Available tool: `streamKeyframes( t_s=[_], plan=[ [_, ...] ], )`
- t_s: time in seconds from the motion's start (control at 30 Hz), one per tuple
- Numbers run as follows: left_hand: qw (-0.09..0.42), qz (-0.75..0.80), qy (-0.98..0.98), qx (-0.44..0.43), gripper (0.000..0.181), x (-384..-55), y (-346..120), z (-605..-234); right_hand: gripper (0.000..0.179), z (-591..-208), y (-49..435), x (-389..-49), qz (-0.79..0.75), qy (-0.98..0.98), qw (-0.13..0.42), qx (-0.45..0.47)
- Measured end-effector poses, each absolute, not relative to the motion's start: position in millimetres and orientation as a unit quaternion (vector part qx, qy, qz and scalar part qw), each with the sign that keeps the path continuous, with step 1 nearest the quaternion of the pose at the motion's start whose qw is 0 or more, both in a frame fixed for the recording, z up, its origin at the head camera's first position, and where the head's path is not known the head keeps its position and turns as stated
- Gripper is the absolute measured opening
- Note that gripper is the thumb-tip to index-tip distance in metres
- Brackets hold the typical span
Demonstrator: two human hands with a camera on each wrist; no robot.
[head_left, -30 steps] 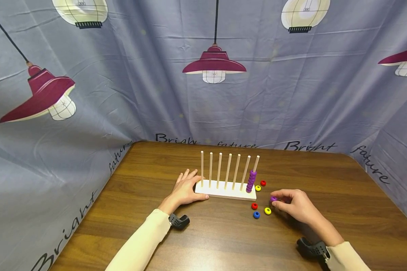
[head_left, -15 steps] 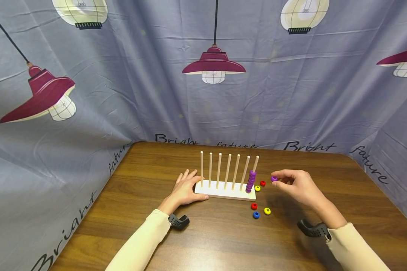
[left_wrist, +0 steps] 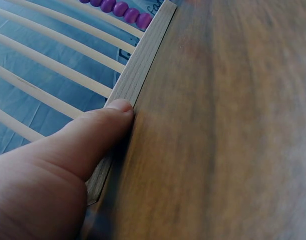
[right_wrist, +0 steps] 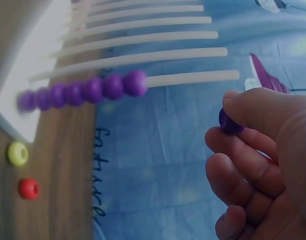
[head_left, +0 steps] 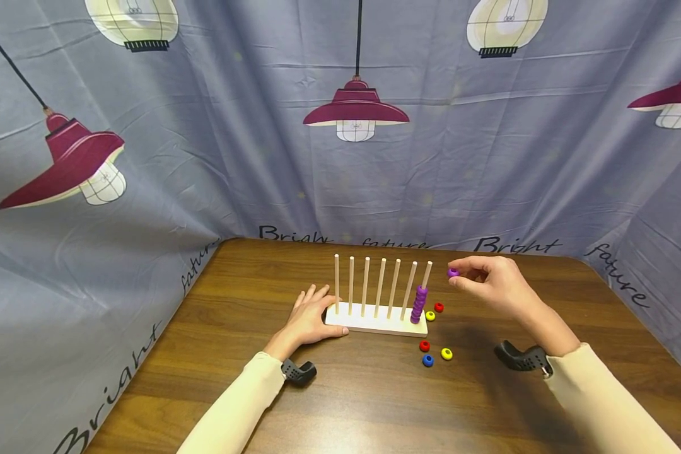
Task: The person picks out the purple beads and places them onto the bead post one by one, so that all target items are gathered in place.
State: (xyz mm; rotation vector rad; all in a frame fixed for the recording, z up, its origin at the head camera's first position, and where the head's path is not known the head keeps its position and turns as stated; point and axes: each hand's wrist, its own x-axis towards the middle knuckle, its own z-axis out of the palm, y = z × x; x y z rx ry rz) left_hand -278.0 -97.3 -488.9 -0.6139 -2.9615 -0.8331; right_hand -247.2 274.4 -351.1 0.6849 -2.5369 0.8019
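Note:
A pale wooden peg rack point(head_left: 374, 323) with a row of upright pegs stands on the table. Its rightmost peg carries a stack of purple beads point(head_left: 418, 306), and the top of that peg is bare. My left hand point(head_left: 308, 320) grips the rack's left end, thumb along the front edge, as the left wrist view also shows. Between thumb and forefinger my right hand point(head_left: 496, 282) pinches one purple bead point(head_left: 453, 273), raised off the table just right of the rightmost peg's top. In the right wrist view the held bead point(right_wrist: 229, 122) sits apart from the peg tip.
Beside the rack's right end lie a yellow bead point(head_left: 430, 316) and a red bead point(head_left: 439, 308). Nearer the front are another red bead point(head_left: 424, 346), a blue bead point(head_left: 428, 360) and a yellow bead point(head_left: 446, 354). A printed curtain point(head_left: 374, 189) hangs behind the wooden table point(head_left: 352, 403).
My right hand has lifted the purple bead from low near the table, moving up and away, then slightly left toward the rightmost peg's top. The left hand and rack stay put.

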Motion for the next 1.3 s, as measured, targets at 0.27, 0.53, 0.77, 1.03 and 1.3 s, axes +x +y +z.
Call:
streamKeyframes(
  t_s=[0.27, 0.53, 0.77, 1.03, 1.3],
  plan=[
    [0.004, -0.274, -0.942, -0.194, 0.071, -276.7, -96.6, -487.3, 0.019, -330.0, 264.7, -250.1, 0.287, -0.909, 0.186, 0.236],
    [0.005, -0.278, -0.941, -0.193, 0.07, -276.9, -97.0, -487.4, 0.019, -320.9, 252.6, -254.1, 0.29, -0.905, 0.183, 0.252],
    [0.006, -0.274, -0.942, -0.195, 0.07, -277.2, -96.9, -487.6, 0.019, -319.6, 245.9, -257.9, 0.286, -0.904, 0.184, 0.26],
    [0.005, -0.271, -0.943, -0.194, 0.07, -278.2, -97.1, -487.5, 0.019, -320.9, 242.0, -260.7, 0.28, -0.908, 0.167, 0.265],
    [0.007, -0.272, -0.942, -0.197, 0.069, -277.4, -96.8, -487.7, 0.02, -325.0, 241.4, -261.8, 0.269, -0.912, 0.161, 0.265]
  ],
)
